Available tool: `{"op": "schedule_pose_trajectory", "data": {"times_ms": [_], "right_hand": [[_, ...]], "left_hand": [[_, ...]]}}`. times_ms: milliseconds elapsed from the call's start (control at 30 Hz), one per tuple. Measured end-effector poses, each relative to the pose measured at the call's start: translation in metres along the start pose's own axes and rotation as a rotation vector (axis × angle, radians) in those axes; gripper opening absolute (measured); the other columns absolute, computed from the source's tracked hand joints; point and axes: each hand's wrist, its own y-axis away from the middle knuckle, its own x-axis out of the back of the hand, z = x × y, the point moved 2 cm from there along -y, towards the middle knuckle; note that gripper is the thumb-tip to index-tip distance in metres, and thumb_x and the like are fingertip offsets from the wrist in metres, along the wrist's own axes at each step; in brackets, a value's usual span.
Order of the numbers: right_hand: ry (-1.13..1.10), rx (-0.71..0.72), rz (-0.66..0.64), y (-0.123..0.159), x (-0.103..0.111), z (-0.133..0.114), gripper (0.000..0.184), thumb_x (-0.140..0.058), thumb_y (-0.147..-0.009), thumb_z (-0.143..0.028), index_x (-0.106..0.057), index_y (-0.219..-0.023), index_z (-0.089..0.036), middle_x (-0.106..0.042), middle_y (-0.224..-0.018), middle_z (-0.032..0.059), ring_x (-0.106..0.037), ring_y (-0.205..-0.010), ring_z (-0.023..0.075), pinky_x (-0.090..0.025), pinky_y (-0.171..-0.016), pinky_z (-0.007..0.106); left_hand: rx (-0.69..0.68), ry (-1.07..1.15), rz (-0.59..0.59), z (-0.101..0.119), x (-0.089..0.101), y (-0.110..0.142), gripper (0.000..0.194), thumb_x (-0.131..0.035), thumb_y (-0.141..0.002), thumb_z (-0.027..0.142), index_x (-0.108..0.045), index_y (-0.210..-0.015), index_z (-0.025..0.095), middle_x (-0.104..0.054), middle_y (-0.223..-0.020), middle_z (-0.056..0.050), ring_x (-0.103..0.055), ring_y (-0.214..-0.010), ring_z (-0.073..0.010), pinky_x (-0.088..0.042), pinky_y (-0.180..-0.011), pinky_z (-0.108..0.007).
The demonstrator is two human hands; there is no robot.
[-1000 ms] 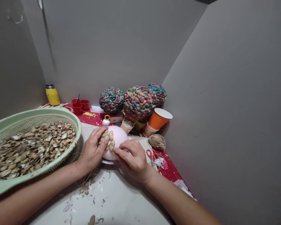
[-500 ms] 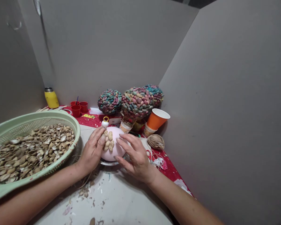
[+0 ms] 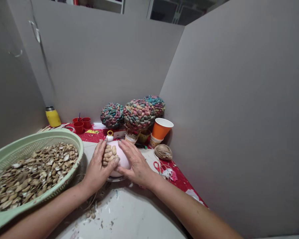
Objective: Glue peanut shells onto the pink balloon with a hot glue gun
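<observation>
A pale pink balloon (image 3: 124, 160) sits in the rim of a shallow metal dish (image 3: 116, 179) on the white tabletop. Several peanut shells (image 3: 110, 152) cover its left side in a close patch. My left hand (image 3: 96, 169) curves round that left side, with its thumb lying across the lower shells. From the right, my right hand (image 3: 139, 166) wraps the balloon, fingers over the top and thumb low at the front. Between them the hands hold the balloon; its far side is hidden.
To the left stands a green basket (image 3: 72, 132) full of peanut shells. Behind are shell-covered balls (image 3: 139, 114), red cups (image 3: 78, 127), a white bottle (image 3: 110, 136) and a yellow bottle (image 3: 53, 118). An orange cup (image 3: 161, 129), twine (image 3: 163, 151) and red scissors (image 3: 157, 167) lie right.
My right hand has closed in on the balloon, its fingers and thumb now against it. My left thumb has moved down across the shells. The camera view has tilted upward.
</observation>
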Motion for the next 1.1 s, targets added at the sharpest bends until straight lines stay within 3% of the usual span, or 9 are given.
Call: {"op": "schedule_pose_trajectory", "data": {"times_ms": [167,300,400,500,567,733,967,1100], "right_hand": [[-0.048,-0.006,0.051,0.007,0.020,0.001,0.073,-0.065,-0.090,-0.050,-0.038,-0.150,-0.017,-0.039,-0.154,0.0205,-0.036,-0.143,0.0326,-0.034,-0.115,0.053],[-0.069,-0.263,0.063,0.026,0.058,0.007,0.041,-0.060,-0.095,-0.041,-0.059,-0.129,-0.019,-0.065,-0.127,0.0132,-0.061,-0.115,0.0262,-0.050,-0.096,0.041],[0.023,-0.480,-0.160,0.049,0.073,0.008,0.034,-0.063,-0.092,-0.039,-0.066,-0.119,-0.018,-0.070,-0.116,0.0113,-0.066,-0.103,0.0260,-0.051,-0.086,0.037],[0.114,-0.552,-0.371,0.070,0.072,0.003,0.043,-0.070,-0.086,-0.039,-0.064,-0.123,-0.017,-0.067,-0.121,0.0134,-0.062,-0.108,0.0288,-0.047,-0.090,0.037],[0.147,-0.567,-0.412,0.079,0.067,-0.001,0.045,-0.073,-0.083,-0.036,-0.064,-0.122,-0.016,-0.066,-0.120,0.0149,-0.061,-0.109,0.0306,-0.045,-0.089,0.037],[0.199,-0.592,-0.389,0.086,0.056,-0.002,0.038,-0.068,-0.082,-0.029,-0.060,-0.118,-0.018,-0.066,-0.113,0.0125,-0.059,-0.103,0.0296,-0.041,-0.082,0.034],[0.180,-0.594,-0.330,0.094,0.050,0.005,0.031,-0.057,-0.085,-0.023,-0.051,-0.116,-0.021,-0.066,-0.106,0.0084,-0.062,-0.095,0.0256,-0.042,-0.078,0.033],[-0.070,-0.627,-0.138,0.097,0.066,0.009,0.032,-0.061,-0.084,-0.029,-0.051,-0.114,-0.024,-0.068,-0.108,0.0075,-0.064,-0.096,0.0247,-0.046,-0.080,0.035]], "left_hand": [[0.016,0.006,0.023,-0.001,0.001,-0.005,0.069,-0.061,-0.084,0.046,-0.047,-0.143,0.013,-0.048,-0.149,-0.019,-0.042,-0.141,-0.0325,-0.031,-0.118,-0.052],[0.074,0.069,0.051,0.001,0.005,-0.011,0.066,-0.062,-0.082,0.046,-0.050,-0.139,0.016,-0.054,-0.142,-0.017,-0.050,-0.132,-0.0324,-0.036,-0.114,-0.053],[0.079,0.100,0.097,0.006,0.010,-0.012,0.070,-0.067,-0.077,0.043,-0.046,-0.139,0.018,-0.056,-0.137,-0.016,-0.056,-0.124,-0.0315,-0.042,-0.109,-0.052],[0.055,0.087,0.124,0.010,0.014,-0.012,0.068,-0.070,-0.073,0.041,-0.046,-0.133,0.017,-0.059,-0.129,-0.015,-0.060,-0.117,-0.0316,-0.047,-0.104,-0.052],[0.043,0.055,0.110,0.011,0.014,-0.012,0.060,-0.069,-0.073,0.040,-0.051,-0.125,0.016,-0.061,-0.122,-0.014,-0.060,-0.114,-0.0316,-0.048,-0.102,-0.052],[-0.025,-0.001,0.087,0.005,0.012,-0.013,0.051,-0.063,-0.079,0.041,-0.055,-0.122,0.016,-0.061,-0.123,-0.014,-0.058,-0.116,-0.0307,-0.045,-0.105,-0.051],[-0.031,0.032,0.051,-0.007,0.009,-0.011,0.065,-0.058,-0.085,0.054,-0.053,-0.135,0.012,-0.048,-0.145,-0.019,-0.044,-0.137,-0.0319,-0.031,-0.118,-0.051],[0.006,0.057,0.055,-0.011,0.008,-0.012,0.066,-0.058,-0.085,0.057,-0.055,-0.135,0.014,-0.047,-0.145,-0.018,-0.046,-0.136,-0.0328,-0.033,-0.117,-0.052]]}}
